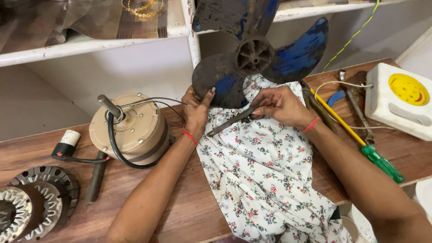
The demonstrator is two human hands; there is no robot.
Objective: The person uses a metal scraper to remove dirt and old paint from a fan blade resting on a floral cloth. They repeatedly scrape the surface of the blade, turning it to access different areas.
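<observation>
A dirty blue three-bladed fan blade point(256, 54) stands upright on a white floral cloth point(265, 175) spread over the wooden table point(180, 211). My left hand point(196, 112) grips the lower left blade by its edge. My right hand point(281, 105) holds a thin dark metal tool point(229, 122) whose far end points down and left across the cloth, just under that blade.
A beige fan motor point(132, 130) with a black cable sits left of my hands. Metal stator rings point(36, 202) lie at the far left. A yellow-and-green screwdriver point(360, 141), pliers point(355, 103) and a white box point(400, 99) lie at the right. White shelves point(90, 42) rise behind.
</observation>
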